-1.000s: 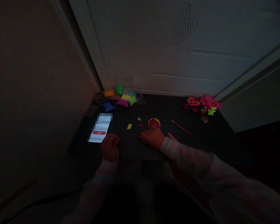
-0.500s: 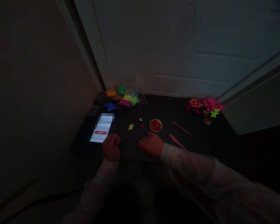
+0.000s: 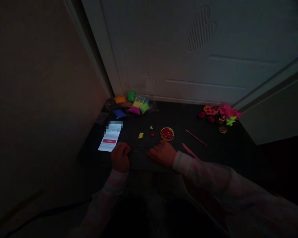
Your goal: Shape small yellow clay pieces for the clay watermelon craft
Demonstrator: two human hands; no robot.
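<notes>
Head view: pretty dark, but the red-topped yellow disc [image 3: 167,134] is on the surface [image 3: 178,119], round so no real long axis. It's just past the right hand [image 3: 162,154], which is way nearer than the left hand [image 3: 120,157], sitting on the disc's near-left side. Right fingers are bent in, can't tell if they're holding or touching anything. Left ones are curled up narrow, can't tell what's inside.

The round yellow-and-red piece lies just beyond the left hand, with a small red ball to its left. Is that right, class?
Not quite. The head view shows the round yellow-and-red piece just beyond the right hand, not the left hand. The small red ball is to its left, as stated.
</notes>
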